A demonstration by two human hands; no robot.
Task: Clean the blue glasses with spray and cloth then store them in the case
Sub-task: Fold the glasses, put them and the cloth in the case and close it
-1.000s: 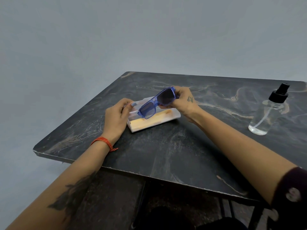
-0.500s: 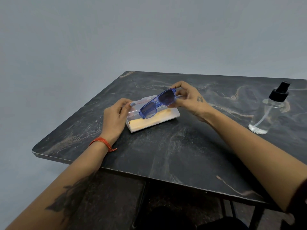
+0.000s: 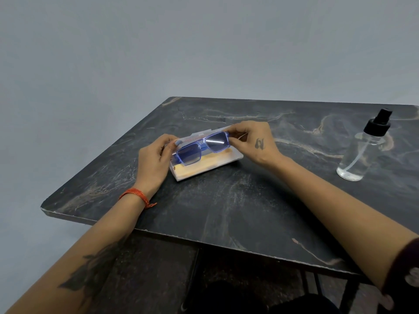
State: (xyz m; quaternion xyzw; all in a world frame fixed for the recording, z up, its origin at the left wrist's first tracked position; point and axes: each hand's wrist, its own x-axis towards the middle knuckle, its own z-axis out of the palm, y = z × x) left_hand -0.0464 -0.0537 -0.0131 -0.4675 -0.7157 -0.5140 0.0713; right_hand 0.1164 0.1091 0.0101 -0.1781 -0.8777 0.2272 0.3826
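The dark marble table [image 3: 226,211] is carrying everything, spray bottle [image 3: 360,150] sitting well off to the side. Left hand [image 3: 154,159] and right hand [image 3: 251,141] are pinching opposite ends of the blue glasses [image 3: 201,148], hovering over the open case [image 3: 204,164]. I'd be lowering them level. Can't spot the cloth, honestly.
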